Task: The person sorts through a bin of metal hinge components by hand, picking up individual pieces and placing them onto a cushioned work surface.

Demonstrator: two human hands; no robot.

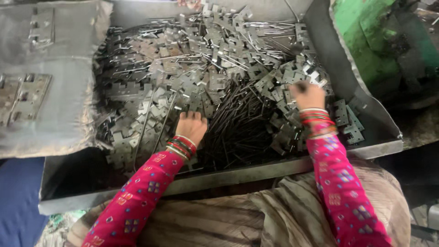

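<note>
My left hand (191, 126) is down in the big metal tray (256, 176), fingers curled into the heap where the flat hinge leaves (183, 77) meet the dark bundle of thin pins (238, 126). The fingertips are buried, so I cannot tell whether they have closed on a leaf or a pin. My right hand (309, 95) is further up on the right slope of the heap, fingers pinched together around something small and dark, most likely one pin or the edge of a leaf; the blur keeps me from saying which. The hands are well apart, each working its own patch.

The leaves fill most of the tray, piled loosely and overlapping at every angle, with the pins lying in a darker drift near the front, between my wrists. On the grey cloth (50, 100) to my left lie a few finished hinges (27, 96), flat and side by side.

I judge this as the picking step: each hand is fishing a part out of the pile. Next I need a clean, single piece in each hand, worked free of the tangle without dragging neighbours along, and both hands brought together over my lap.
</note>
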